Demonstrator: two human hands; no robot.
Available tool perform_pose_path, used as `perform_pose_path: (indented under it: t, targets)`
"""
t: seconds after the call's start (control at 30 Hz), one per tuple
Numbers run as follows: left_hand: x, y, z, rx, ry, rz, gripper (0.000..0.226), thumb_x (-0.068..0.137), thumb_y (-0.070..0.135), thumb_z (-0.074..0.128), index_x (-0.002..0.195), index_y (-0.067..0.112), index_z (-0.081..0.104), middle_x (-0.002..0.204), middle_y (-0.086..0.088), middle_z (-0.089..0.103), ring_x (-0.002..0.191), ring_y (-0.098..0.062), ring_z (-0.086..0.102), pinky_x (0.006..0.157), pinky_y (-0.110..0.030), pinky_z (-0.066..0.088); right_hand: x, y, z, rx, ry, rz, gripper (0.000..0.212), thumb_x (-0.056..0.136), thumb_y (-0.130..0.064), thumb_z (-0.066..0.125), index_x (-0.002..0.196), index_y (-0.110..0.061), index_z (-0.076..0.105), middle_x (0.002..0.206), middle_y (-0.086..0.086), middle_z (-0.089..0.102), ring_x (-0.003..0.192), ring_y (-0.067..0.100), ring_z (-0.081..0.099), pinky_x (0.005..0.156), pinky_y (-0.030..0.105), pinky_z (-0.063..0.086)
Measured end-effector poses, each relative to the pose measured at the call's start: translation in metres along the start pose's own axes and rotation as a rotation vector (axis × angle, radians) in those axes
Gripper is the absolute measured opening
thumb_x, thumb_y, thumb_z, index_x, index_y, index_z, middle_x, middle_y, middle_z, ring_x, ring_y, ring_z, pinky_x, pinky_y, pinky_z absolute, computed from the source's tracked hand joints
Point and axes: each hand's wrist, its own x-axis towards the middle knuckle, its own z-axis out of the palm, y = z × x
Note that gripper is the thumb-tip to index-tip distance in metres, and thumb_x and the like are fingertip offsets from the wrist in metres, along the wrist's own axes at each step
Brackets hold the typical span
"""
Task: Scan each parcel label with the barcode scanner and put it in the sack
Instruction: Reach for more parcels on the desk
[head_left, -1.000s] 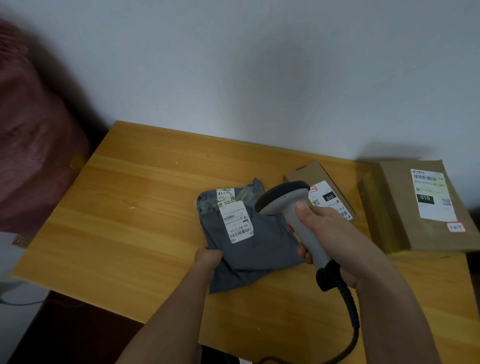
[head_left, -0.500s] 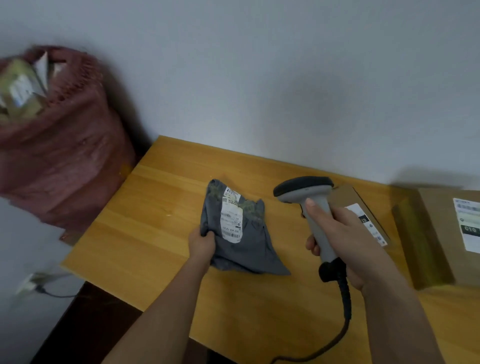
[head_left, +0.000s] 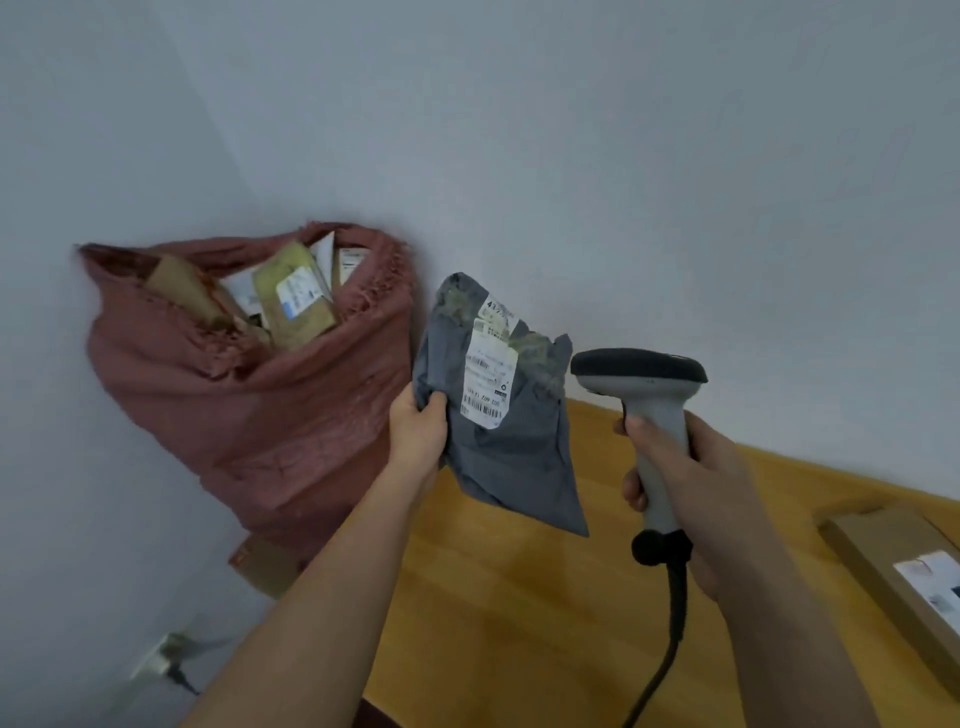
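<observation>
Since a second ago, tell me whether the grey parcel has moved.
Yes. The grey parcel, gripped by the left hand, has been lifted off the wooden table and carried left toward the red sack.

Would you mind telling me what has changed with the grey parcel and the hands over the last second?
The left hand has lifted the grey parcel off the wooden table and carried it left, towards the red sack, gripping it as before. The right hand still holds the barcode scanner upright. The cardboard box stays on the table.
</observation>
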Motion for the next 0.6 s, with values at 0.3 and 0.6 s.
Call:
perform_pose_path:
  t: [0.3, 0.6]
  targets:
    - [0.112, 0.121, -0.124, -0.254, 0.351, 0.215, 0.028, 0.097, 0.002, 0.045, 0.118, 0.011, 0.061, 0.103, -0.002, 0.069, 0.084, -0.014, 0.067, 0.065, -0.022, 0.055, 0.011, -0.043, 0.135, 0.033, -0.084, -0.138, 0.019, 0.096, -0.033, 0.060, 0.103, -0.015, 0.064, 0.059, 0.005, 0.061, 0.052, 0.013, 0.054, 0.056, 0.030, 0.043]
    - [0.145, 0.119, -0.139, 0.120, 0.529, -0.050, 0.069, 0.091, 0.013, 0.061, 0.148, 0.006, 0.023, 0.151, -0.016, 0.023, 0.128, -0.029, 0.042, 0.105, -0.029, 0.039, 0.021, -0.029, 0.147, -0.028, -0.035, -0.080, 0.019, 0.096, -0.033, 0.061, 0.102, -0.015, 0.065, 0.059, 0.005, 0.061, 0.052, 0.014, 0.055, 0.057, 0.033, 0.044]
